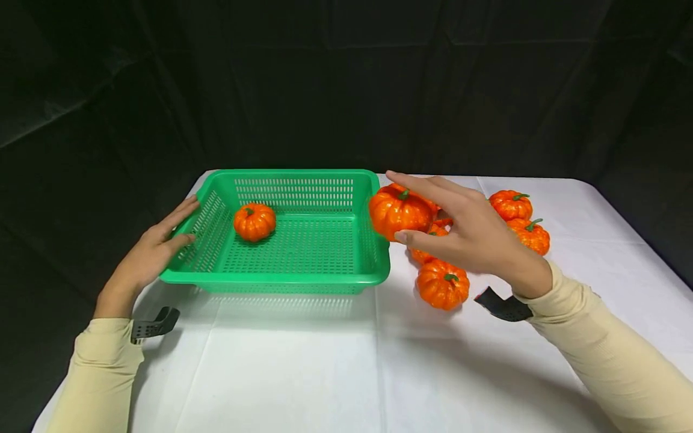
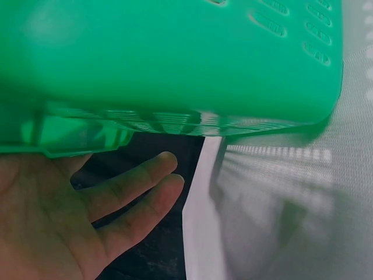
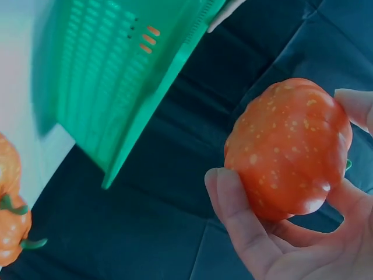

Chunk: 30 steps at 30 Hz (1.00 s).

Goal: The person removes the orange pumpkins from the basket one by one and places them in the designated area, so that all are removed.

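In the head view my right hand [image 1: 465, 231] holds a small orange pumpkin [image 1: 397, 213] with a green stem, thumb on the near side and fingers on the far side. The pumpkin overlaps the right rim of a green plastic basket [image 1: 292, 278]. Seen from the right wrist, the speckled underside of this pumpkin [image 3: 288, 149] faces the camera, raised above the basket's level. My left hand [image 1: 154, 246] rests at the basket's left rim, fingers extended. Its lower fingers [image 2: 143, 216] reach straight out beneath the rim. One other pumpkin [image 1: 254, 222] sits inside the basket, toward the left.
Several more pumpkins lie on the white-covered table [image 1: 303, 367] right of the basket, one nearest the front [image 1: 443, 285], one at the right [image 1: 511, 206]; my right hand partly hides the group. A black cloth [image 1: 346, 90] hangs behind the table.
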Each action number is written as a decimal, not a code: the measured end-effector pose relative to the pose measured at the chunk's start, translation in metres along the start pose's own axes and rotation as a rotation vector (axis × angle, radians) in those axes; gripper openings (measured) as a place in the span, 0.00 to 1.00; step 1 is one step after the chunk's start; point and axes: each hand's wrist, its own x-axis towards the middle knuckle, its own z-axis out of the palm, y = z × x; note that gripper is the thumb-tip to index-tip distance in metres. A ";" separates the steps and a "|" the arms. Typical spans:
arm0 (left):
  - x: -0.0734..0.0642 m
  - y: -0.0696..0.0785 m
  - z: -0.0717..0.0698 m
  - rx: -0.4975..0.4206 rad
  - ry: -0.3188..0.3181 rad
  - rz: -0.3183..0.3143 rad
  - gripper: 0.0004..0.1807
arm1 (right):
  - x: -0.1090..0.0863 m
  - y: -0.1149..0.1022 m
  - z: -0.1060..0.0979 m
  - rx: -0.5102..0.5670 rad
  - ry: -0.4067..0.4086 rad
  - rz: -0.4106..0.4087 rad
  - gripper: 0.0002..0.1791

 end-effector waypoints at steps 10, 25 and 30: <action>0.001 0.001 0.001 0.008 -0.005 -0.017 0.35 | -0.030 0.009 -0.012 -0.046 0.020 0.170 0.39; -0.001 0.003 0.000 0.019 -0.009 -0.008 0.35 | -0.072 0.035 -0.018 -0.025 0.017 0.381 0.39; 0.000 0.004 -0.001 0.019 -0.009 -0.018 0.35 | -0.089 0.049 -0.020 -0.059 0.013 0.388 0.40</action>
